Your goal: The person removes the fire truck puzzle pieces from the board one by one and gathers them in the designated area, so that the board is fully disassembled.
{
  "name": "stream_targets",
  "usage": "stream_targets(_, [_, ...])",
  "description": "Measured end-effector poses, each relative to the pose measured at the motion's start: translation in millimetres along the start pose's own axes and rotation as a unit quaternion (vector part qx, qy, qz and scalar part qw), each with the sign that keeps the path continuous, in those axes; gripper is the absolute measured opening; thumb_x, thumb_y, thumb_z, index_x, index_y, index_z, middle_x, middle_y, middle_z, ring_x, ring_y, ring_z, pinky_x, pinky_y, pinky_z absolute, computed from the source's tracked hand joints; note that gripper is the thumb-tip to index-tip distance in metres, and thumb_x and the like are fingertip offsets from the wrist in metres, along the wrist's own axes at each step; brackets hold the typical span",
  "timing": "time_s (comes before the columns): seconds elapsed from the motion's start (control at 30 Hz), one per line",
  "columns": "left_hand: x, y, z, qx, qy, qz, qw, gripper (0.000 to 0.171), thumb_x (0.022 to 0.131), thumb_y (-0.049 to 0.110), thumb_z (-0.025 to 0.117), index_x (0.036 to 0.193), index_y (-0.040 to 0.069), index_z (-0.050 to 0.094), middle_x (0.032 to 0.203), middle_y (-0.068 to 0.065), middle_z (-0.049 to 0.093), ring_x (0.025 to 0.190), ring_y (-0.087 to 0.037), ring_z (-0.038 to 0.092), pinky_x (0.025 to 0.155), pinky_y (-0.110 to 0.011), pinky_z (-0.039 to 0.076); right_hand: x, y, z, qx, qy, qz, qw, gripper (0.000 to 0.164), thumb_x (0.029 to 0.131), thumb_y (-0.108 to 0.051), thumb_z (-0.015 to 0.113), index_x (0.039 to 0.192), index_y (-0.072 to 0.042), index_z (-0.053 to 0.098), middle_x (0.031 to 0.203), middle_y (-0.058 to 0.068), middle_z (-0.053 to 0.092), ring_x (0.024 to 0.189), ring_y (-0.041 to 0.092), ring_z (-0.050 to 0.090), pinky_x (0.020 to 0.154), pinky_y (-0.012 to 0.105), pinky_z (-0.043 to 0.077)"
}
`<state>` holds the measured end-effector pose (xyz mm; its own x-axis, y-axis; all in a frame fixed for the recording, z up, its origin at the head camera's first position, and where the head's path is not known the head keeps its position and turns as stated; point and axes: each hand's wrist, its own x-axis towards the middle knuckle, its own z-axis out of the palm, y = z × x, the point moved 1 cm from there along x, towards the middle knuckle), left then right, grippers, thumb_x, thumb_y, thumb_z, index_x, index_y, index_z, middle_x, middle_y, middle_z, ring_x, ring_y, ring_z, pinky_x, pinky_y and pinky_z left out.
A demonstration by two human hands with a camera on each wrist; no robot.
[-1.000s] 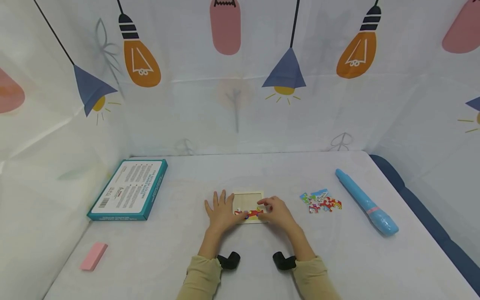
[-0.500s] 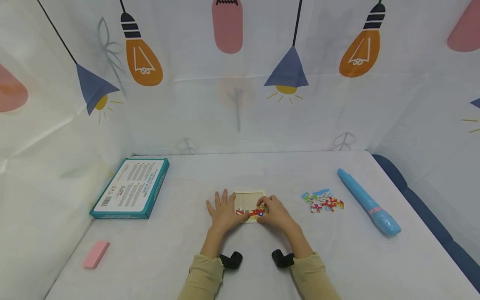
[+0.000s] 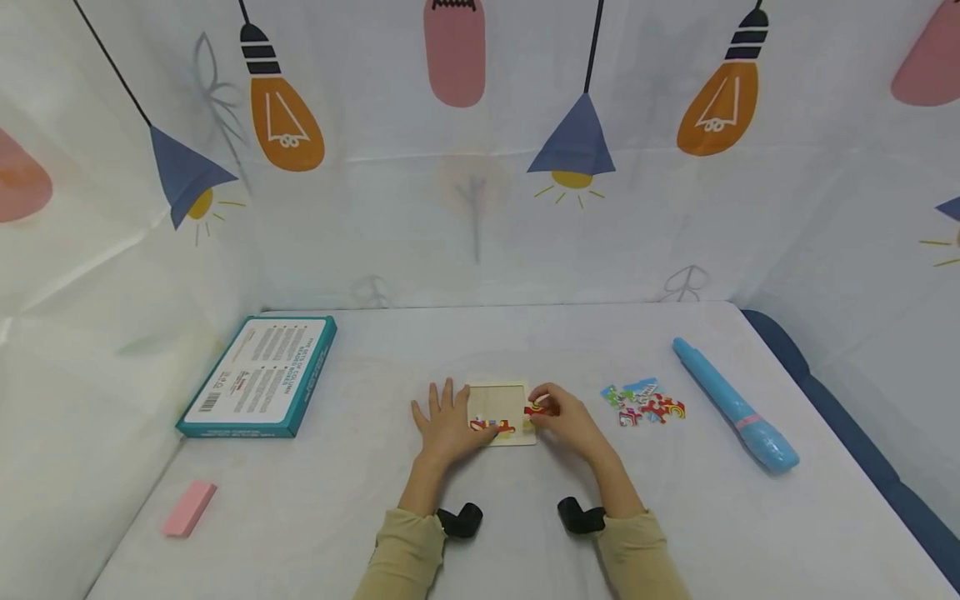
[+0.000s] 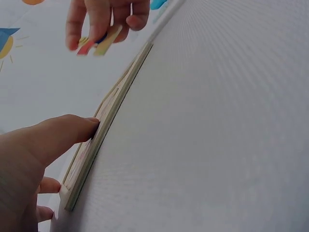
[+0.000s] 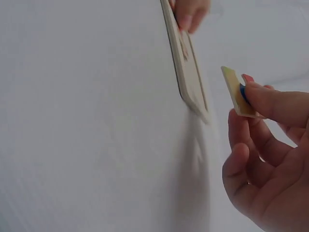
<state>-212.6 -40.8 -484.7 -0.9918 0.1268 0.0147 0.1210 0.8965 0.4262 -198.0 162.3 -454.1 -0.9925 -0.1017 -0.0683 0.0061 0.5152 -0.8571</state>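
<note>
A small wooden puzzle tray [image 3: 497, 398] lies in the middle of the table, with red and yellow puzzle pieces [image 3: 506, 427] along its near edge. My left hand [image 3: 444, 427] rests at the tray's left side, fingers spread; its thumb presses on the near part, as the left wrist view also shows. Between thumb and fingers, my right hand [image 3: 564, 418] pinches a puzzle piece [image 5: 235, 94], yellow with red and blue print, lifted off the tray by its right edge. Several loose puzzle pieces [image 3: 645, 402] lie in a cluster to the right.
A teal-edged box [image 3: 257, 379] lies at the back left, and a pink block [image 3: 189, 508] sits at the front left. At the right is a long light-blue stick-like object [image 3: 735, 406] with a pink band. A printed white cloth hangs behind the table.
My right hand has lifted a puzzle piece out of the tray's near right corner and moved a little to the right with it. The left hand stays in place.
</note>
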Motion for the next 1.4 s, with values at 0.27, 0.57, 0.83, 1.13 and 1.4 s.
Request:
stream_targets(0.27, [-0.5,-0.6,-0.8,0.002,-0.006,-0.002,1.0,0.089,0.07,0.062,0.065,0.138,0.01,0.041,0.149,-0.018,0.025,0.138,-0.041,0.01,0.102,-0.067,0.003,-9,14,-35,0.018,0.023,0.048,0.998,0.032,0.084,-0.01,0.065,0.114,-0.007,0.053,0.102,0.013,0.06,0.087,0.021,0.056,0.067,0.03,0.046])
stream_targets(0.57, [-2.3,-0.4,-0.2,-0.003,0.003,0.007,1.0,0.088,0.069,0.06,0.066,0.137,0.009,0.043,0.147,-0.02,0.027,0.137,-0.043,0.013,0.101,-0.068,0.003,-25,32,-73,0.021,0.048,0.059,0.997,0.035,0.088,-0.012,0.062,0.118,-0.001,0.051,0.11,0.02,0.059,0.092,0.022,0.057,0.073,0.031,0.048])
stream_targets(0.83, [-3.3,0.3,-1.3,-0.01,0.003,0.007,0.9999,0.087,0.069,0.059,0.066,0.137,0.009,0.043,0.147,-0.02,0.028,0.137,-0.043,0.013,0.1,-0.068,0.002,-38,48,-95,-0.006,0.076,0.089,0.993,0.037,0.09,-0.013,0.059,0.122,0.0,0.048,0.111,0.023,0.056,0.087,0.018,0.056,0.07,0.028,0.047])
stream_targets(1.13, [-3.0,-0.1,-1.0,0.001,0.0,0.007,1.0,0.089,0.07,0.062,0.065,0.137,0.009,0.042,0.147,-0.019,0.027,0.137,-0.042,0.013,0.101,-0.068,0.004,-51,63,-112,-0.028,0.114,0.139,0.983,0.036,0.09,-0.008,0.055,0.123,0.002,0.047,0.103,0.02,0.053,0.079,0.017,0.05,0.062,0.025,0.044])
stream_targets(1.4, [-3.0,-1.0,-0.5,0.0,-0.006,0.003,1.0,0.089,0.071,0.062,0.064,0.139,0.01,0.041,0.149,-0.018,0.025,0.138,-0.041,0.011,0.102,-0.067,0.003,-59,74,-123,-0.045,0.114,0.188,0.974,0.04,0.09,-0.011,0.052,0.127,0.002,0.044,0.119,0.031,0.046,0.1,0.037,0.048,0.074,0.036,0.045])
